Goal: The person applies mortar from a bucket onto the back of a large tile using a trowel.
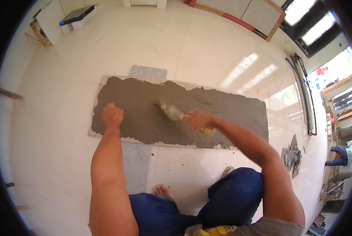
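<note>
A large rectangular tile [101, 80] lies face down on the floor before me, its pale edges showing around a broad coat of wet grey mortar [231, 112]. My right hand [199, 119] is closed round the handle of a trowel [170, 111], whose mortar-smeared blade points left over the middle of the coat. Motion blurs the blade, and the handle's yellowish end shows below the hand. Ridged strokes mark the mortar beneath it. Over the left end of the tile my left hand [113, 115] is held in a fist; anything inside it is hidden.
Grey flat pieces [136, 165] stick out from under the tile, front and back. A crumpled grey cloth [292, 156] lies at right, with long thin bars [304, 94] along that side. A framed panel [243, 15] and a black device [77, 15] are farther off. My feet are near the tile's front edge.
</note>
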A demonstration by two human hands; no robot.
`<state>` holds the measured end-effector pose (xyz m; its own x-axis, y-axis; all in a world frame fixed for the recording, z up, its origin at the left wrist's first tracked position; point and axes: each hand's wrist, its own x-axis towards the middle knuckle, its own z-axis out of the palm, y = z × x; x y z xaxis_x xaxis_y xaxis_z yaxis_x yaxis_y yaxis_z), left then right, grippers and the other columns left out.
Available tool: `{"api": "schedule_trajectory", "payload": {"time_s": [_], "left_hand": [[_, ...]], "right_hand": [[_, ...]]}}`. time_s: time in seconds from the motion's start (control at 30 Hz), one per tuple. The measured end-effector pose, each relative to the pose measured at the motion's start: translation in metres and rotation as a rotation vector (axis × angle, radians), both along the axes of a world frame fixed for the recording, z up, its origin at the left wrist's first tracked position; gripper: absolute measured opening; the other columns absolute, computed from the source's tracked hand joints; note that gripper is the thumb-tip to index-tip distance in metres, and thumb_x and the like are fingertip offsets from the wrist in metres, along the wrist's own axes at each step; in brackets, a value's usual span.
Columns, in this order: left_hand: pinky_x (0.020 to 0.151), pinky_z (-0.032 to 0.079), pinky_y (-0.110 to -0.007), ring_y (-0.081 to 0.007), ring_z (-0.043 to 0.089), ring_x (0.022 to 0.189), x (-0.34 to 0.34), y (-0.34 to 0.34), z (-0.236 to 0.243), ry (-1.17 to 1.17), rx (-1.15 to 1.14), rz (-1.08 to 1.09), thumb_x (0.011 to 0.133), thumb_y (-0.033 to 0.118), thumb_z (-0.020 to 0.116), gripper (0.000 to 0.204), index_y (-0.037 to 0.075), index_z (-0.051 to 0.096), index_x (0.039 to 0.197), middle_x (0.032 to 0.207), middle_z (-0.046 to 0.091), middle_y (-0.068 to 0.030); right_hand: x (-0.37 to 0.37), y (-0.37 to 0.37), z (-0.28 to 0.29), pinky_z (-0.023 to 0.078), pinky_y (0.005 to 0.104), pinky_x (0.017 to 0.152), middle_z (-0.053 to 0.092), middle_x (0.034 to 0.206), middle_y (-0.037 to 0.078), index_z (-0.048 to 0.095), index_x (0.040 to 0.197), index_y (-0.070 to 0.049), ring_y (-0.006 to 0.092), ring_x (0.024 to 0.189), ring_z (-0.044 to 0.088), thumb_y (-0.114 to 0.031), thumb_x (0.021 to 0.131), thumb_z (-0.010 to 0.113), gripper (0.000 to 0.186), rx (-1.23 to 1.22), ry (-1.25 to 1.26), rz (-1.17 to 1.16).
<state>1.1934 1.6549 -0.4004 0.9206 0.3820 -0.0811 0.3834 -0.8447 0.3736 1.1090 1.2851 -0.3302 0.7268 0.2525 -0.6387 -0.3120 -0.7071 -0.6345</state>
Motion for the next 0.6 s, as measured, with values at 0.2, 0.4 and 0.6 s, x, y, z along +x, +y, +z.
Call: {"api": "schedule_trajectory", "payload": {"time_s": [0.2,0.4,0.6], "left_hand": [[0.092,0.056,-0.051,-0.0446,0.070,0.106,0.005,-0.027,-0.016,-0.065,-0.050,-0.077,0.090,0.014,0.065,0.018,0.000,0.071,0.100,0.108,0.073,-0.0262],[0.090,0.057,-0.052,-0.0449,0.071,0.104,0.010,-0.025,-0.016,-0.048,-0.030,-0.078,0.092,0.017,0.065,0.022,0.000,0.072,0.105,0.108,0.074,-0.0255],[0.091,0.056,-0.053,-0.0446,0.071,0.106,-0.003,0.025,0.007,0.022,0.017,0.021,0.095,0.023,0.064,0.028,0.000,0.071,0.110,0.109,0.074,-0.0251]], "right_hand": [[0.002,-0.065,0.064,0.042,0.0278,0.038,0.051,0.067,0.003,0.054,0.102,-0.010,0.0126,0.044,0.050,-0.047,0.110,0.046,0.039,0.523,0.392,-0.356],[-0.057,-0.070,0.033,0.037,0.0262,0.031,0.045,0.063,0.001,0.054,0.098,-0.009,0.0105,0.037,0.041,-0.049,0.111,0.038,0.045,1.179,0.392,-0.659],[-0.070,-0.063,-0.001,0.034,0.0256,0.029,0.043,0.062,0.001,0.055,0.097,-0.009,0.0093,0.034,0.037,-0.051,0.110,0.040,0.046,1.454,0.453,-0.764]]}}
